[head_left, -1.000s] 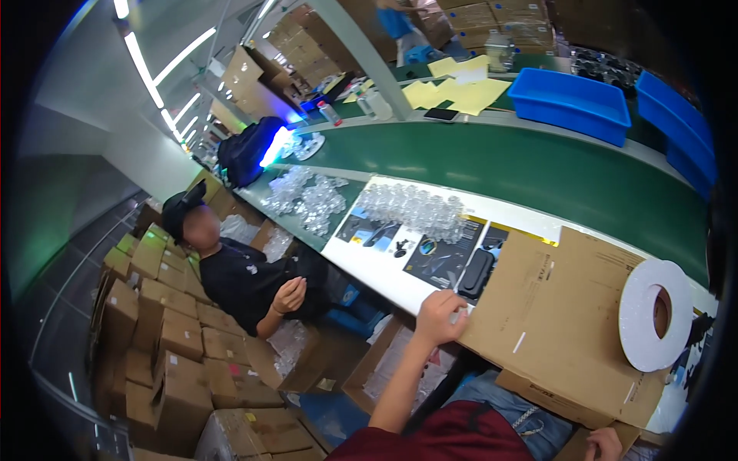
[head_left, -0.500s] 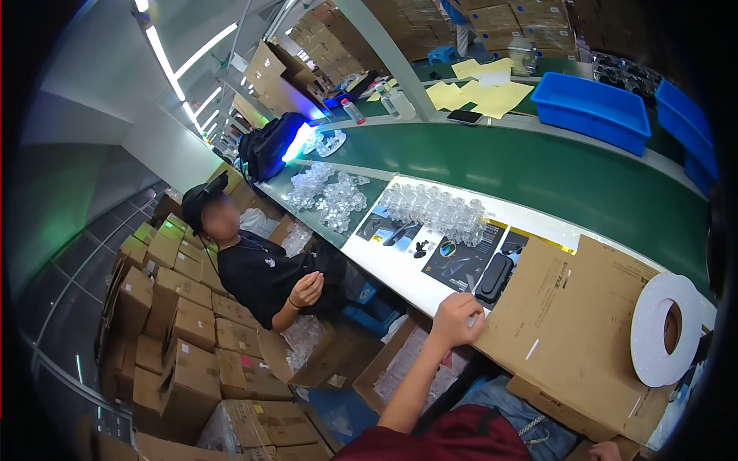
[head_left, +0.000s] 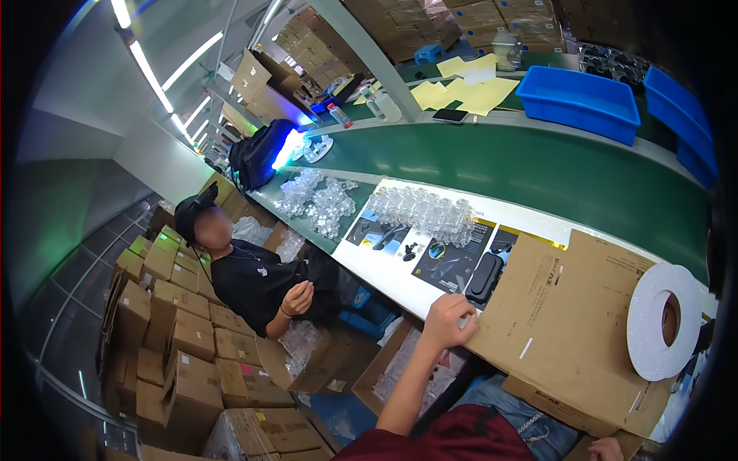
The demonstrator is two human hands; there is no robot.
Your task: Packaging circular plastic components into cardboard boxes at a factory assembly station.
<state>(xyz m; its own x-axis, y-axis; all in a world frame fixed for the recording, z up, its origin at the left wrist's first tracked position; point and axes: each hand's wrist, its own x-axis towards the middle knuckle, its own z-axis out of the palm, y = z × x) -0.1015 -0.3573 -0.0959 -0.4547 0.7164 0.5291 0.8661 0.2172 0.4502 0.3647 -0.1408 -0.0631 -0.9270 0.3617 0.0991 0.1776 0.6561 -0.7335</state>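
Brown cardboard sheet (head_left: 573,323) lies flat on the white work table (head_left: 384,269), with its lower part sticking out over the near edge. The person's left hand (head_left: 450,321) rests on the left corner of the cardboard sheet, fingers curled down onto its edge, so the hand is partly closed on it. The right hand (head_left: 606,449) only peeks in at the bottom edge, and one cannot tell if it is open or closed, or if it holds anything. A big white tape roll (head_left: 661,321) stands on the right side of the cardboard. Just beside the left hand lies a black case (head_left: 484,278) on printed cards. A pile of clear plastic pieces (head_left: 419,211) sits farther back. Behind the table runs a green belt (head_left: 538,165). A co-worker in black (head_left: 250,276) sits to the left among brown boxes (head_left: 165,346).
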